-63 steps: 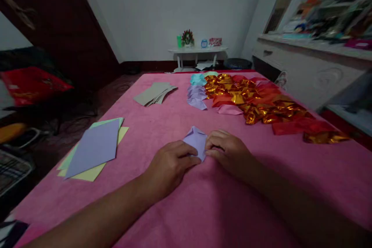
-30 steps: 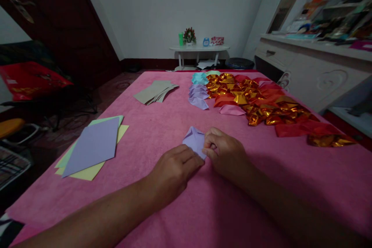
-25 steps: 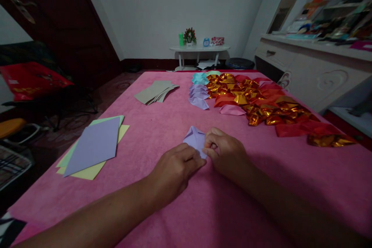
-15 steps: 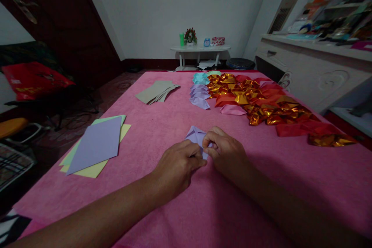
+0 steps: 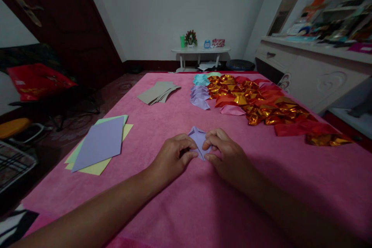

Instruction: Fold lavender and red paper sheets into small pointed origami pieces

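- On my feed from the head camera, the folded lavender paper lies on the pink cloth, in front of the person and between the two hands, its peaked end pointing away.
- I see the left hand partly curled, with thumb and fingertips slightly apart at the paper's left edge; it appears to have a light hold there.
- I see the right hand curled more tightly, index finger and thumb on the right edge; that grip also looks light. How much paper sits under those fingers I cannot tell.
- I judge the step in hand to be shaping the near end: a crease runs down toward its point, and the fingers are working on both sides of it.
- To my eye, the next move calls for small, even pressure from both sides, keeping the near point centred and the peaked end flat.
- Farther off, a lavender row of finished-looking folds sits beside shiny gold pieces.
- Well to the left, I see loose flat sheets, lavender uppermost; beyond them lies a fan of grey papers.
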Demonstrator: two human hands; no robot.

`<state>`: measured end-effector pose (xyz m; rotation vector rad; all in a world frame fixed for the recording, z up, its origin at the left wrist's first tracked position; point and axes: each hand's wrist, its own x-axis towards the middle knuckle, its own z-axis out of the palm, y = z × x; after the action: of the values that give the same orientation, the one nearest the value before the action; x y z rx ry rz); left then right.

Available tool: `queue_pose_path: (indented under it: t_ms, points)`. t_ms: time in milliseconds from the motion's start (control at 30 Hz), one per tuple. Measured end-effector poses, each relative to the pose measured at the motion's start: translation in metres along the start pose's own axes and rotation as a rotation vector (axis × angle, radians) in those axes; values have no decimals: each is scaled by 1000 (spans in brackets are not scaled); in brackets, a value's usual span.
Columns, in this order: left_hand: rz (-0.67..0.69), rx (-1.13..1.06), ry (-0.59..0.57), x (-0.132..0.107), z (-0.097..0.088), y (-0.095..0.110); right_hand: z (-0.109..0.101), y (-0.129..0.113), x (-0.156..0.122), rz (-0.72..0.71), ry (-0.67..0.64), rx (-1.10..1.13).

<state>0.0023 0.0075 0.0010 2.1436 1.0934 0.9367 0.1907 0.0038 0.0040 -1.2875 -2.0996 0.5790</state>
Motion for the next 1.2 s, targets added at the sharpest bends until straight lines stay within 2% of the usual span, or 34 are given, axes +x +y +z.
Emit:
queue_pose_path:
  t_ms: [167, 667, 767, 867, 933, 1200]
  points:
    - [12, 8, 17, 3, 1, 0, 3, 2, -1, 20, 64, 8]
    - [-10, 119, 24, 7, 6, -1, 4, 4, 2, 64, -14, 26]
    - [30, 266, 56, 7, 5, 3, 3, 2, 2, 58, -19, 23]
    - [74, 492, 158, 9, 3, 6, 2, 1, 3, 45, -25, 30]
    - [72, 560, 200, 10, 2, 5, 3, 1, 3, 40, -23, 24]
    - [16, 424, 61, 12, -1, -7, -1, -12, -5, -4, -5, -177]
